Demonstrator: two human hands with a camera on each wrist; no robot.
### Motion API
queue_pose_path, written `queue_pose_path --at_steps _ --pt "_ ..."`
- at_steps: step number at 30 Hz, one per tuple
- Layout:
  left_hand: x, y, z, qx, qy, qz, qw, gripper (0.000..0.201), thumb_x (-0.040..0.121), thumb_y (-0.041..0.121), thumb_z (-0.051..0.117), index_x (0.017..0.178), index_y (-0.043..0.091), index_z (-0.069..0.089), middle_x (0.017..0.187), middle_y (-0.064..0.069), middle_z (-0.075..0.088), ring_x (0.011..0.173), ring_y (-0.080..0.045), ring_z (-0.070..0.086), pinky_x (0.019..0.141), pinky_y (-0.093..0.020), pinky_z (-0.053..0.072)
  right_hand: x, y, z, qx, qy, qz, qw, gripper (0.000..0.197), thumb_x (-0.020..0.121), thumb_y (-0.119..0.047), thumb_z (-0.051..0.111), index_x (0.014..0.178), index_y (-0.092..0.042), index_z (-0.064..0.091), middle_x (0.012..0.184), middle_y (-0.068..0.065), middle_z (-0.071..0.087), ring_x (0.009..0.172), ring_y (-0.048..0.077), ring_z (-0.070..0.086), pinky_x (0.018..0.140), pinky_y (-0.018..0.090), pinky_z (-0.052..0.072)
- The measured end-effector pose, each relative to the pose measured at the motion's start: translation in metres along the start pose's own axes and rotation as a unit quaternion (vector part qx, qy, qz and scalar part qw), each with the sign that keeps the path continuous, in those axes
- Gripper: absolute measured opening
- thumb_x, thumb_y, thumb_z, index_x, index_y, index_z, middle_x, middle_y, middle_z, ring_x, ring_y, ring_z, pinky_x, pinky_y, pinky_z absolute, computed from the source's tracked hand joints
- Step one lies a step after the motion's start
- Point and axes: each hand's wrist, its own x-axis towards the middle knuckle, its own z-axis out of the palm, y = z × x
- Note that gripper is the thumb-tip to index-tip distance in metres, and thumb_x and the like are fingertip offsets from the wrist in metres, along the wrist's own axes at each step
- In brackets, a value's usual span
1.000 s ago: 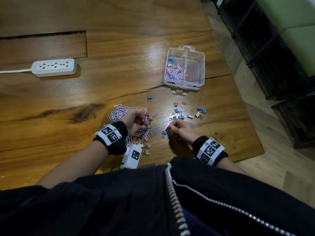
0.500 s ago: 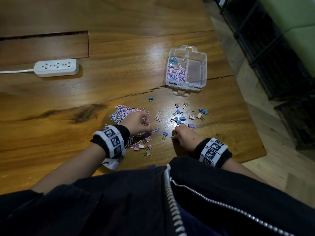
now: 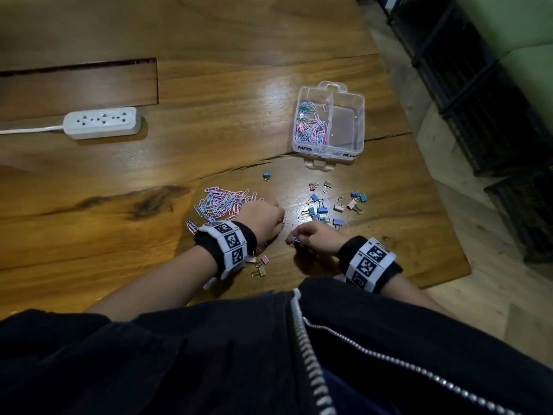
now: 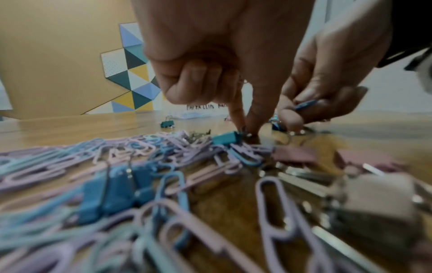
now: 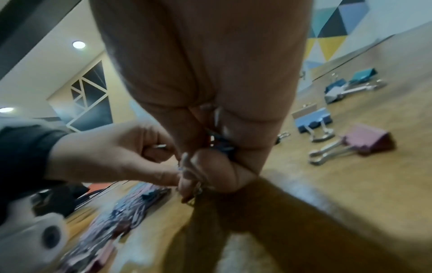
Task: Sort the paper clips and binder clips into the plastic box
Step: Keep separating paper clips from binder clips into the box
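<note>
Hands (image 3: 294, 229) closer (clips (image 3: 223, 202) beside)

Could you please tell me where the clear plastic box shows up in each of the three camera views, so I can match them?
Head view: the plastic box sits on the table, above and right of both hands.
Left wrist view: only a blurred strip of it with black lettering shows behind the left hand's fingertips.
Right wrist view: not in it.
Shared landmark: the right hand, pinching a blue clip.
</note>
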Motion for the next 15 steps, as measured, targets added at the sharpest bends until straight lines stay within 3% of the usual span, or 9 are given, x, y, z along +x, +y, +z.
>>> queue_pose_path --at_steps 4,8,10,12,13,14,15 --pt "0.002 0.003 0.006 0.012 -0.009 -0.017 1.000 0.032 0.093 0.030 0.040 0.114 0.008 0.052 0.110 -0.008 0.058 0.097 -0.022 0.059 0.079 -0.035 0.054 0.000 0.010 -0.017 0.043 0.086 0.019 0.995 0.025 0.094 -0.004 0.033 0.103 -0.002 0.056 0.074 -0.007 0.052 0.054 0.007 0.037 0.046 0.016 0.032" --pt "0.000 0.014 0.006 0.083 -0.018 -0.003 0.996 0.035 0.096 0.029 0.035 0.117 0.003 0.048 0.109 -0.010 0.055 0.094 -0.022 0.057 0.076 -0.033 0.053 -0.003 0.011 -0.028 0.166 0.117 0.000 0.979 0.027 0.090 -0.004 0.037 0.069 -0.010 0.053 0.064 0.002 0.047 0.051 0.011 0.040 0.045 0.019 0.032" --pt "0.001 0.011 0.005 0.033 -0.020 -0.013 0.999 0.034 0.096 0.030 0.034 0.113 0.004 0.049 0.106 -0.010 0.054 0.091 -0.021 0.056 0.078 -0.033 0.053 -0.005 0.007 -0.027 0.239 0.122 -0.018 0.963 0.029 0.089 -0.013 0.042 0.061 -0.012 0.048 0.063 0.003 0.045 0.053 0.013 0.039 0.050 0.023 0.031" --pt "0.002 0.000 0.000 -0.114 -0.007 -0.054 0.992 0.027 0.096 0.028 0.032 0.094 0.008 0.050 0.091 -0.007 0.052 0.081 -0.021 0.050 0.076 -0.033 0.049 -0.004 0.003 -0.020 0.200 0.134 -0.038 0.970 0.032 0.090 -0.026 0.047 0.059 -0.015 0.046 0.061 -0.001 0.043 0.053 0.012 0.038 0.052 0.023 0.031" --pt "0.002 -0.008 -0.002 -0.222 -0.002 -0.075 0.972 0.026 0.096 0.024 0.031 0.081 0.010 0.046 0.080 -0.003 0.048 0.074 -0.020 0.045 0.070 -0.030 0.045 -0.004 0.002 -0.014 0.155 0.133 -0.046 0.978 0.032 0.089 -0.030 0.050 0.060 -0.016 0.046 0.061 -0.002 0.044 0.053 0.011 0.039 0.054 0.022 0.032" --pt "0.002 -0.016 -0.005 -0.356 -0.005 -0.097 0.929 0.028 0.097 0.018 0.029 0.072 0.011 0.041 0.070 0.000 0.042 0.065 -0.018 0.041 0.059 -0.024 0.040 -0.002 0.001 -0.007 0.110 0.128 -0.052 0.984 0.031 0.087 -0.031 0.053 0.062 -0.015 0.047 0.062 0.000 0.047 0.055 0.012 0.043 0.056 0.022 0.034" --pt "-0.001 -0.025 -0.006 -0.500 -0.014 -0.117 0.858 0.030 0.095 0.012 0.027 0.067 0.011 0.038 0.061 0.003 0.037 0.055 -0.015 0.035 0.048 -0.020 0.033 0.001 0.000 0.000 0.070 0.123 -0.054 0.988 0.027 0.085 -0.032 0.056 0.066 -0.013 0.049 0.067 0.003 0.052 0.060 0.013 0.048 0.058 0.023 0.035"
